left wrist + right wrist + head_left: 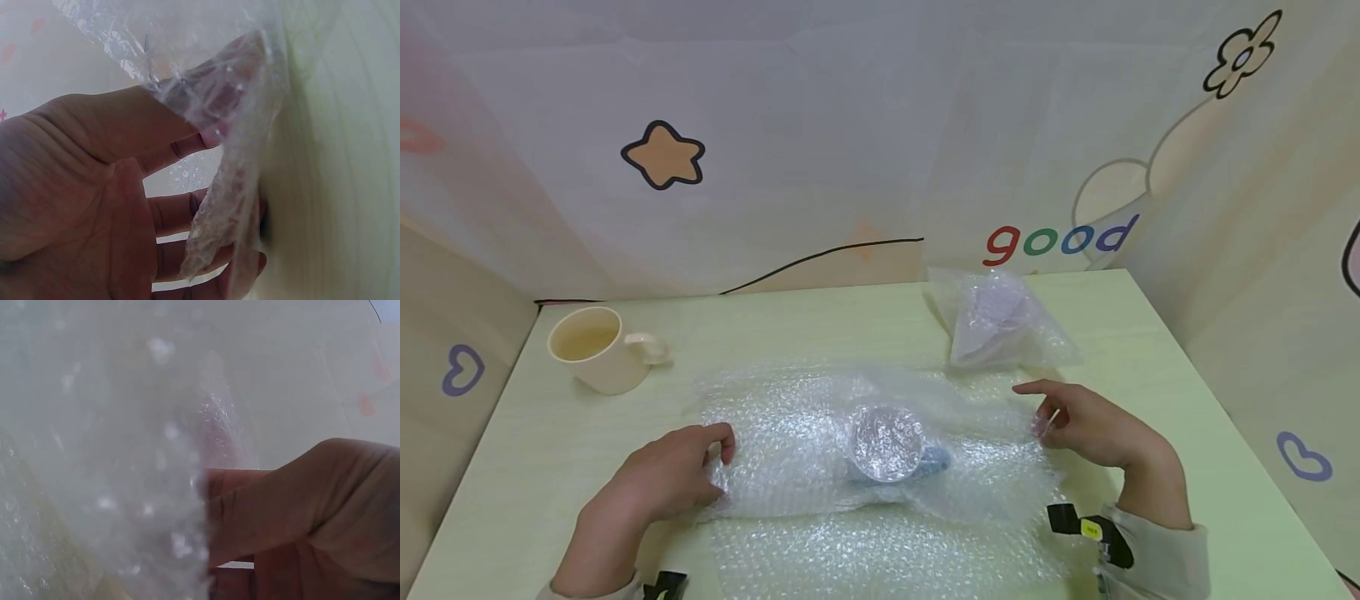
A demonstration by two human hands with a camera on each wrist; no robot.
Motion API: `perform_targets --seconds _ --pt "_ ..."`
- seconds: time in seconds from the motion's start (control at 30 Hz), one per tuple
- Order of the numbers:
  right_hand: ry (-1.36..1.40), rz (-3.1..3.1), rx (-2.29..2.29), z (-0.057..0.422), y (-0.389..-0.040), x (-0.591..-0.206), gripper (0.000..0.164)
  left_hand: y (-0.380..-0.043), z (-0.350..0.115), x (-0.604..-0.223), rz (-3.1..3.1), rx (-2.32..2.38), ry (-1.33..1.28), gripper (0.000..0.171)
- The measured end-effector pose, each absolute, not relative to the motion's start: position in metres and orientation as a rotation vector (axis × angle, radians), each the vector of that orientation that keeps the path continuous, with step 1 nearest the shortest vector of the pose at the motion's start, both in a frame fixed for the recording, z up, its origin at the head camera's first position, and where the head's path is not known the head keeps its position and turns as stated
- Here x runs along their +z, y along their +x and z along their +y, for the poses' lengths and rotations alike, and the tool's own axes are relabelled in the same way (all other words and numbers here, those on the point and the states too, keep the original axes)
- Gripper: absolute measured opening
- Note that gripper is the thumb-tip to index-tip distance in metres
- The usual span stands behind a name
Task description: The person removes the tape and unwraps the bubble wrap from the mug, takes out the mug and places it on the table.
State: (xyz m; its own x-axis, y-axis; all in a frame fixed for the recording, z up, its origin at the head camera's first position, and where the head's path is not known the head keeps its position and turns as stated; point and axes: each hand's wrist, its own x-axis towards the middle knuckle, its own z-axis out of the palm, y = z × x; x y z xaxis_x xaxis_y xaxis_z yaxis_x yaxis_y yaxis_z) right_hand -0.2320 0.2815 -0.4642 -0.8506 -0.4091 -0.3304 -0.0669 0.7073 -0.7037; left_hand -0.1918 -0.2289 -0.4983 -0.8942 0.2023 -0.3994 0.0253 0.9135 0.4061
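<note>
A sheet of bubble wrap lies across the table, with a folded layer over a round, pale-topped object that has a blue part beneath. The plastic blurs what kind of object it is. At the sheet's left edge my left hand grips the wrap; in the left wrist view the thumb shows through the clear film, fingers on the other side. My right hand pinches the right edge, its index finger stretched out. In the right wrist view, bubble wrap hides the fingertips.
A cream mug stands at the back left, handle pointing right. Toward the back right, a pale purple thing sits in a bubble-wrap bag. Printed cloth walls enclose the table at the back and sides.
</note>
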Motion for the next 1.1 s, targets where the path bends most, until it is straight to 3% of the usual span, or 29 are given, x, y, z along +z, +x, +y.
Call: perform_targets --seconds 0.53,1.1 --pt "-0.283 2.425 -0.953 0.283 -0.237 -0.477 0.053 -0.192 -0.229 -0.499 2.630 0.558 0.171 0.040" --pt "-0.238 2.446 -0.938 0.283 -0.239 -0.484 0.055 -0.192 -0.228 -0.497 2.627 0.552 0.172 0.041"
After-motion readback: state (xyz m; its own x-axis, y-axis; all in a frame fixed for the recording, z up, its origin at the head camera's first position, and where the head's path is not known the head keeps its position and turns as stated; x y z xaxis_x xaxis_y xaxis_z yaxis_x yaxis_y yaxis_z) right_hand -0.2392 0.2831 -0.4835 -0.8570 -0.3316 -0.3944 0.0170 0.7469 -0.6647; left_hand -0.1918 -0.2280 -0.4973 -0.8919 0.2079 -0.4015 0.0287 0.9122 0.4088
